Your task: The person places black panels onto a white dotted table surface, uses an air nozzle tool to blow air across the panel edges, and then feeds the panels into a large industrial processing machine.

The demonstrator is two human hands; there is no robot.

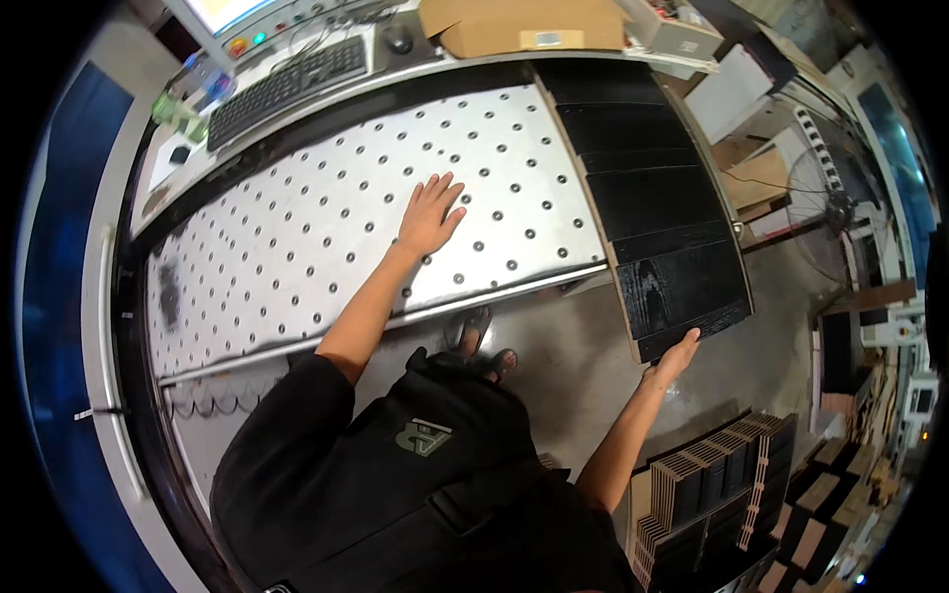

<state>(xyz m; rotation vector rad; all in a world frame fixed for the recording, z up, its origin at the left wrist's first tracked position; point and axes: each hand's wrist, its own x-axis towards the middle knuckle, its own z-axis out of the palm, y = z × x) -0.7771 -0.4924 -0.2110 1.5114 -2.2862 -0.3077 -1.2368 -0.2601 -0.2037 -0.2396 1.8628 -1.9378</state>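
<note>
My left hand (431, 215) lies palm down over the silver table top (326, 212), which is dotted with small dark round fittings. Its fingers are stretched out and nothing is in them. At the table's right end runs a row of several black wood-grained panels (662, 203) with light brown edges. My right hand (674, 358) is closed on the near end of the closest black panel (682, 287). The thumb side shows at the panel's edge, while the other fingers are hidden beneath it.
Behind the table are a black keyboard (287, 91), a mouse (397, 40), a monitor (232, 12) and flattened cardboard (524, 25). Stacked black panels (712, 484) stand at the lower right. A fan (825, 212) is farther right. A blue door-like panel (74, 247) borders the left.
</note>
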